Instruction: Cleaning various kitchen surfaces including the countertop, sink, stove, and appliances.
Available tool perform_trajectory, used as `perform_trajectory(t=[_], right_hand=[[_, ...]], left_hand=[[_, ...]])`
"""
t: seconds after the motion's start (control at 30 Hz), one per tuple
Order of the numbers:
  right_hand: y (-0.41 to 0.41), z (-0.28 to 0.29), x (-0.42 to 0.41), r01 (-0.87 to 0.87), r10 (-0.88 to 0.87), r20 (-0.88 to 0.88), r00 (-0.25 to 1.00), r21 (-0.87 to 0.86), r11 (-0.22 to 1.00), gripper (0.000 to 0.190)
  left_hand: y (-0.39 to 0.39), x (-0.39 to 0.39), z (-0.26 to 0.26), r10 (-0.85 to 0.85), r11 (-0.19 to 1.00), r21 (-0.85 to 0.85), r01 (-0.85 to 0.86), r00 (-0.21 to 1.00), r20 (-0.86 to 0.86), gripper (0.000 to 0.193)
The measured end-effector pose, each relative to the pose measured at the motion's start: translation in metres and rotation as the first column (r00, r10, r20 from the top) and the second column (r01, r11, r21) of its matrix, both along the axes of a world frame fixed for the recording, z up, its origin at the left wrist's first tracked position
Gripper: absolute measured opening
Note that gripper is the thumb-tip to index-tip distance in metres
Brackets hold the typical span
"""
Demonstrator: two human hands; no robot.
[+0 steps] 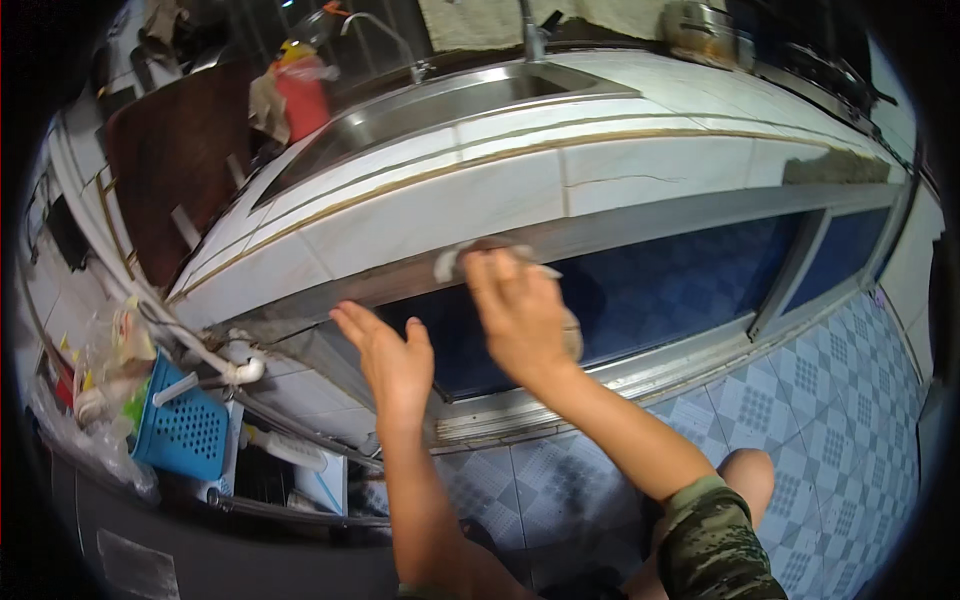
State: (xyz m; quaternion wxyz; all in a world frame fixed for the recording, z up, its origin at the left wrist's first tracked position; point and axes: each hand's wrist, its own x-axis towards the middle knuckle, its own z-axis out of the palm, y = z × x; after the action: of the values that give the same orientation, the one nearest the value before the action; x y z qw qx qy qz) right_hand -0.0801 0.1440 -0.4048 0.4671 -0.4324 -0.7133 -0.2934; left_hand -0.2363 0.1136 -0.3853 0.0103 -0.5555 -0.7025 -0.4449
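My right hand [517,315] presses a crumpled light cloth [450,264] against the metal frame [622,229] above the dark blue cabinet door panel [675,285]. Part of the cloth shows beyond the fingers and beside the wrist; the rest is hidden under the hand. To the left, my left hand [390,356] is raised with its fingers apart and nothing in it, its fingertips at the left part of the same frame. Whether they touch it I cannot tell. White tiles [450,202] face the counter edge above.
A steel sink [420,105] with faucets is set in the tiled counter. A red container [300,97] stands left of it. At the lower left are a blue perforated basket [184,427], plastic bags and a white pipe [244,370]. Patterned tiles [810,420] cover the floor.
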Motion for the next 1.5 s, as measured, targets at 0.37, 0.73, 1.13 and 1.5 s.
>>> perform_trajectory(t=[0.37, 0.73, 1.13, 1.5], right_hand=[[0.021, -0.009, 0.155, 0.441, -0.443, 0.000, 0.897, 0.081, 0.894, 0.062], [0.017, -0.003, 0.083, 0.251, -0.248, -0.173, 0.953, -0.004, 0.968, 0.051], [0.026, -0.008, 0.228, 0.474, -0.463, -0.177, 0.869, 0.021, 0.880, 0.056], [0.021, -0.003, 0.196, 0.377, -0.376, -0.038, 0.926, 0.158, 0.913, 0.043]], left_hand=[[-0.005, 0.077, 0.004, -0.068, 0.983, 0.163, 0.079, 0.995, -0.068, 0.077], [-0.011, 0.143, -0.021, -0.332, 0.931, 0.097, 0.351, 0.928, -0.169, 0.078], [-0.005, 0.138, -0.027, -0.232, 0.959, 0.046, 0.280, 0.868, -0.439, 0.082], [-0.021, 0.134, -0.006, -0.283, 0.949, -0.013, 0.315, 0.833, -0.476, 0.080]])
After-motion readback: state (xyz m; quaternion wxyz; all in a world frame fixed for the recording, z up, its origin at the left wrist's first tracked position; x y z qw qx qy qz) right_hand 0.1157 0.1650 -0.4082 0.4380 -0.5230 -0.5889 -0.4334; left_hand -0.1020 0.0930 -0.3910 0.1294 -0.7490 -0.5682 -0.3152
